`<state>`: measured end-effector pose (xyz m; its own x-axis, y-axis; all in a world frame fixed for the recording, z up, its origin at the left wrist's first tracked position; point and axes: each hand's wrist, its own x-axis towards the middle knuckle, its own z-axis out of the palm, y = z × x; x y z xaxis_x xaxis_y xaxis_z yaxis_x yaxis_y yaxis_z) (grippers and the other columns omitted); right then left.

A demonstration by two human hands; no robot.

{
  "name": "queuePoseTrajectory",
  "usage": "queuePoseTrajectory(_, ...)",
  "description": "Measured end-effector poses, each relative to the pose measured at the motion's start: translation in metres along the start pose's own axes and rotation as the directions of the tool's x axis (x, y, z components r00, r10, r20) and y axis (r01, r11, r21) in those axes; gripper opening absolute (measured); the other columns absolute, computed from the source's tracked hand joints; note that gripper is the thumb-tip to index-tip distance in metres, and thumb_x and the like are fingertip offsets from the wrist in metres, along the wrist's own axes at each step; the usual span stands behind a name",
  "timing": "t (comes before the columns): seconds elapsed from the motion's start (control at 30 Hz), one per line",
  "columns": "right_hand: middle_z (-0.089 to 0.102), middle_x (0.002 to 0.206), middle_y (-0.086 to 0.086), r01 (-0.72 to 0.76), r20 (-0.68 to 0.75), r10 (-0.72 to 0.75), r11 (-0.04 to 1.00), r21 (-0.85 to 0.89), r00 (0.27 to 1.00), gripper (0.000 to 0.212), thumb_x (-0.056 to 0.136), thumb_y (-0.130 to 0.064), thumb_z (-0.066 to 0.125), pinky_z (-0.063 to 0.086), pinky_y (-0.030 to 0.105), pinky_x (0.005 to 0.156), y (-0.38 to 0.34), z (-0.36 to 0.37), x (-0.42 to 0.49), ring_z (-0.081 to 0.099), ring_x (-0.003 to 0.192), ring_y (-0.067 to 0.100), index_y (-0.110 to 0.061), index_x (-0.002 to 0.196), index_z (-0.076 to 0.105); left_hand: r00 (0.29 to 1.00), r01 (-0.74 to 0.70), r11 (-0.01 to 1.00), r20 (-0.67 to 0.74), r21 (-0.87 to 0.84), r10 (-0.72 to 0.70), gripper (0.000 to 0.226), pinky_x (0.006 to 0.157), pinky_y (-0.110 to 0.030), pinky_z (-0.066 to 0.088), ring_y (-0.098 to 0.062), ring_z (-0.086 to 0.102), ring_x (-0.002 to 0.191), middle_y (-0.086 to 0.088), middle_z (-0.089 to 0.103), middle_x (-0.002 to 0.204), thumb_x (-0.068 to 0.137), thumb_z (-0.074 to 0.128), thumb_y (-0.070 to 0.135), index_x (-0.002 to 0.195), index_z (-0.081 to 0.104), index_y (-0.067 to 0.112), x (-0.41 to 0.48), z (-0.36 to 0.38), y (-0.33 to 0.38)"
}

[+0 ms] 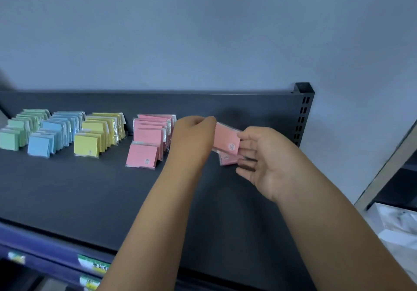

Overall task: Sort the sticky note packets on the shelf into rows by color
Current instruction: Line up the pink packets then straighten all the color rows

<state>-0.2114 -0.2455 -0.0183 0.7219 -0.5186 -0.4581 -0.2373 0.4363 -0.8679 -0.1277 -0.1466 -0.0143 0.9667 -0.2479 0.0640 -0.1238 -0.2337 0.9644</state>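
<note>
Forearms, two, bare, are spanning the lower frame above the shelf (90, 189) front, where price labels (94, 264) are showing on the lip

Left hand (191, 139): is showing its back to the camera, fingers curling over the left end of a pink packet (225, 140); fingertips are hiding behind the knuckles

Right hand (266, 162): palm is facing left, thumb and forefinger are pinching the packet's right end by its white sticker, other fingers are hanging loosely spread below

Pink packet: is being held clear of the shelf between both hands, just right of the pink row (146, 141)

Second pink packet (228, 160): is sitting under the first, against the right fingers; whether it is lying on the shelf or being carried cannot be told

Green row (13, 137), blue row (45, 141), yellow row (94, 137): are standing in order to the left, looking complete

Step in hand, by judgement: last pink stock is going to its row; sorting is nearing its end

Next move is calling for the left hand to take the packet alone, carrying it left and standing it upright at the row's front without toppling its neighbours
</note>
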Motion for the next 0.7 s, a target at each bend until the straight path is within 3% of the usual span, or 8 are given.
queuePoseTrajectory(0.1,0.073,0.106,0.007,0.097,-0.078,-0.103,0.992,-0.082,0.992,0.023,0.092,-0.023,0.062,0.059,0.040,0.082,0.000,0.009,-0.002,0.069,0.097,0.022,-0.016,0.111,0.070,0.989,-0.146,0.988,-0.009,0.055,0.147,0.026,0.059,-0.032,0.024,-0.017,0.027,0.063,-0.003,0.034,0.067,0.089,0.049,0.018,0.078,0.055,-0.005,-0.010,-0.010,-0.001)
queuePoseTrajectory(0.2,0.076,0.091,0.005,0.145,-0.161,-0.163,0.983,-0.117,0.973,0.014,0.089,-0.019,0.061,0.056,0.048,0.098,0.001,0.024,-0.007,0.070,0.091,0.023,-0.015,0.092,0.073,0.974,-0.224,0.970,0.015,0.088,0.224,0.025,0.054,-0.026,0.023,-0.014,0.027,0.057,0.004,0.036,0.061,0.090,0.046,0.015,0.079,0.063,0.001,-0.015,-0.024,-0.004)
queuePoseTrajectory(0.27,0.078,0.088,0.011,0.179,-0.175,-0.197,0.978,-0.111,0.965,0.014,0.087,-0.018,0.061,0.053,0.056,0.101,0.004,0.034,-0.010,0.073,0.097,0.032,-0.012,0.081,0.072,0.969,-0.249,0.962,0.020,0.110,0.248,0.025,0.053,-0.027,0.024,-0.014,0.027,0.056,0.004,0.035,0.060,0.090,0.047,0.017,0.077,0.062,0.003,-0.014,-0.036,-0.010)
queuePoseTrajectory(0.37,0.075,0.101,0.023,0.233,-0.201,-0.253,0.965,-0.122,0.946,0.030,0.073,-0.023,0.061,0.052,0.064,0.096,0.012,0.054,-0.016,0.068,0.106,0.043,0.001,0.090,0.071,0.951,-0.309,0.943,0.024,0.127,0.309,0.025,0.055,-0.034,0.024,-0.015,0.028,0.059,-0.001,0.034,0.064,0.089,0.047,0.020,0.073,0.050,0.001,-0.012,-0.057,-0.016)
queuePoseTrajectory(0.47,0.072,0.109,0.025,0.256,-0.209,-0.279,0.958,-0.129,0.937,0.055,0.058,-0.031,0.062,0.051,0.064,0.099,0.025,0.081,-0.021,0.066,0.109,0.044,0.001,0.102,0.071,0.933,-0.360,0.923,0.051,0.139,0.356,0.026,0.053,-0.032,0.026,-0.015,0.033,0.057,-0.006,0.043,0.067,0.090,0.047,0.021,0.074,0.052,0.002,-0.006,-0.075,-0.021)
queuePoseTrajectory(0.6,0.076,0.107,0.017,0.256,-0.250,-0.273,0.962,-0.098,0.929,0.050,0.058,-0.033,0.064,0.051,0.057,0.102,0.043,0.111,-0.023,0.070,0.106,0.037,-0.010,0.100,0.075,0.922,-0.386,0.906,0.114,0.174,0.371,0.021,0.051,-0.029,0.024,-0.017,0.038,0.057,-0.003,0.046,0.078,0.089,0.049,0.020,0.069,0.042,0.016,0.003,-0.096,-0.032)
queuePoseTrajectory(0.7,0.074,0.109,0.019,0.259,-0.324,-0.257,0.965,-0.037,0.911,0.047,0.065,-0.028,0.064,0.053,0.055,0.099,0.046,0.123,-0.023,0.071,0.101,0.031,-0.007,0.105,0.073,0.929,-0.369,0.901,0.120,0.230,0.350,0.021,0.057,-0.032,0.031,-0.019,0.046,0.065,-0.006,0.056,0.079,0.089,0.049,0.022,0.073,0.052,0.009,0.011,-0.109,-0.042)
